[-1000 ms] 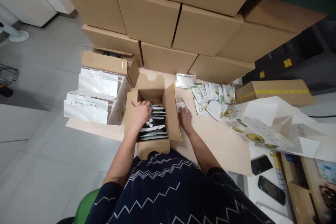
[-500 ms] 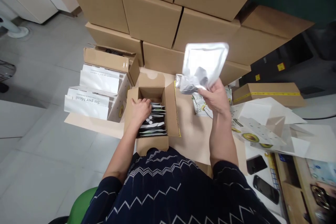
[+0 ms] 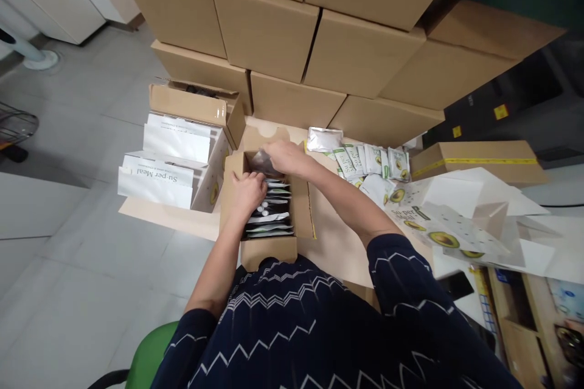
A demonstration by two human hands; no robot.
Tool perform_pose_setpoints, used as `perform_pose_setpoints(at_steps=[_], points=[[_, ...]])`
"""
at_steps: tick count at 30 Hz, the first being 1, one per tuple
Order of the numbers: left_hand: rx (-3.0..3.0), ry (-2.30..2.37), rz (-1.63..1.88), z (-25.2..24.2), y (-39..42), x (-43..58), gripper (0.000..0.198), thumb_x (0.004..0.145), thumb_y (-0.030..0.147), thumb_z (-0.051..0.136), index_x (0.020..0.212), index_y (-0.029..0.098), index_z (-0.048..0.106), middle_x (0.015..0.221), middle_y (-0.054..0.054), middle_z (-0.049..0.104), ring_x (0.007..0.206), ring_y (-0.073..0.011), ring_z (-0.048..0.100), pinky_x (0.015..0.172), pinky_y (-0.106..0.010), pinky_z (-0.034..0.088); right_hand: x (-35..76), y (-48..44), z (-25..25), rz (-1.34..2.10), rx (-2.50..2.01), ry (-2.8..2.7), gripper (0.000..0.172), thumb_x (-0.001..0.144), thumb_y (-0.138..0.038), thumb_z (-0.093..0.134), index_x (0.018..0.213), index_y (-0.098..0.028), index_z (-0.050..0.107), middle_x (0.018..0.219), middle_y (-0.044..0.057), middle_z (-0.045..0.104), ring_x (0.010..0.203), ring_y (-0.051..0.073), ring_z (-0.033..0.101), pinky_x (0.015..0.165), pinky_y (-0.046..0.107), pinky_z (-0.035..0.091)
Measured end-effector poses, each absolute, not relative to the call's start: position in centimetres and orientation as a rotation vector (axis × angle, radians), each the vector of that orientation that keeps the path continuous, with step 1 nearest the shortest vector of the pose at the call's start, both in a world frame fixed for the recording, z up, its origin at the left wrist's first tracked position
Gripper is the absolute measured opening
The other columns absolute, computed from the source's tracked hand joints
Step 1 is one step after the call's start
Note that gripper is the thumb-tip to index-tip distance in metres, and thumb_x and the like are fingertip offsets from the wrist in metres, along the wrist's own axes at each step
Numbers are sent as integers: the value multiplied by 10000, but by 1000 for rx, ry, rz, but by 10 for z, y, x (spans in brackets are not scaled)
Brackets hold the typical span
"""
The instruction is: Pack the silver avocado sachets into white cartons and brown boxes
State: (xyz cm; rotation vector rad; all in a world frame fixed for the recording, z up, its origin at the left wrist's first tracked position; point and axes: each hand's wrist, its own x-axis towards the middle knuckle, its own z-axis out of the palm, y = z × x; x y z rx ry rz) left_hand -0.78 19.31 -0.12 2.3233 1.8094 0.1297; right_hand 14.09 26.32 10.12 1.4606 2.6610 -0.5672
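Note:
An open cardboard box (image 3: pixel 269 250) stands in front of me, with a row of flat pouches (image 3: pixel 271 217) upright inside it. My left hand (image 3: pixel 249 193) reaches over the box's left side, its fingers curled against the back of that row. At the far end of the box, my right hand (image 3: pixel 288 159) grips a silver pouch (image 3: pixel 261 161). The pouch is partly inside the box, and its lower part and my right fingertips are hidden.
Stacked cartons (image 3: pixel 264 24) form a wall behind the table (image 3: pixel 323 219). White printed boxes (image 3: pixel 157 185) stand at left. Several small sachets (image 3: pixel 360 161) and another silver pouch (image 3: pixel 325 139) lie to the right. Avocado-print packaging (image 3: pixel 456 228) and a phone (image 3: pixel 456 284) are farther right.
My right hand has brought the silver pouch from the upper right, above the table, left and down into the box's far end. My left hand has stayed at the box.

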Motion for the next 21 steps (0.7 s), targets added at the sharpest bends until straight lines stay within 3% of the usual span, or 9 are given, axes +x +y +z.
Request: perform_pose_setpoints(at_steps=[7, 14, 17, 21], points=[[2299, 1829, 140, -3, 194, -8, 315, 942, 251, 377, 1008, 198, 680, 1012, -122, 734, 1050, -310, 639, 1115, -718, 208, 117, 293, 36, -721, 1095, 2470, 302, 962, -155, 482, 1128, -102, 729, 1205, 150, 723, 1061, 230, 680, 798, 250, 456], [2272, 1901, 183, -2, 193, -6, 314, 952, 278, 378, 1077, 198, 656, 1168, -152, 647, 1136, -318, 598, 1123, -668, 274, 125, 289, 24, -913, 1050, 2449, 357, 1033, -190, 397, 1155, -50, 702, 1287, 185, 678, 1146, 221, 667, 921, 238, 472], [2232, 1970, 232, 1, 192, -5, 336, 935, 279, 424, 1214, 187, 587, 1237, -174, 613, 1234, -323, 545, 1130, -607, 315, 126, 288, 18, -1013, 1116, 2453, 373, 1051, -238, 385, 1183, -70, 691, 1305, 172, 672, 1153, 214, 666, 935, 238, 477], [2219, 1953, 310, 4, 191, -3, 521, 925, 256, 426, 1444, 213, 414, 1528, -176, 427, 1406, -317, 408, 1148, -590, 306, 127, 289, 6, -1142, 1110, 2539, 358, 1043, -265, 426, 1285, -132, 654, 1340, 136, 660, 1177, 206, 655, 959, 258, 477]])
